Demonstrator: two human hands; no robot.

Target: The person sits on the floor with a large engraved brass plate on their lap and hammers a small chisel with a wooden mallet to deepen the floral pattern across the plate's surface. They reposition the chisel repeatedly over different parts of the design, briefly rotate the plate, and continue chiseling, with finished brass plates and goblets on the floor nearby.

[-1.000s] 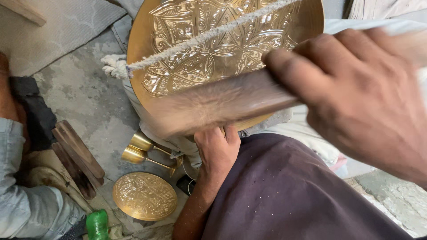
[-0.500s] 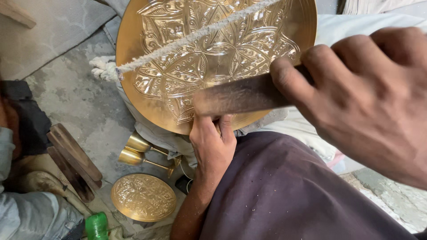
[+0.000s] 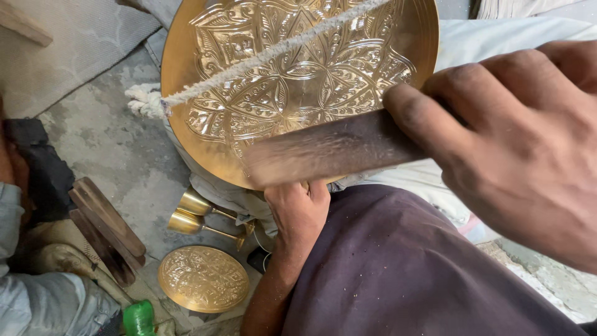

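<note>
Gripped in my right hand point(image 3: 522, 149): a dark, flat wooden tool point(image 3: 329, 149), fingers wrapped fully round its near end.

I see its blurred far end lying across the lower rim of the large round engraved brass plate point(image 3: 298, 81). My left hand point(image 3: 298, 214) is closed on the plate's bottom edge, directly under the tool. A white twisted cord point(image 3: 261, 56) crosses the plate face.

right hand point(image 3: 522, 149) grips wooden tool point(image 3: 329, 149) over engraved brass tray point(image 3: 298, 81).

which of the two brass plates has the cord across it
The large engraved plate at top, held by the left hand; a white cord crosses it. The small plate lies bare.
</note>
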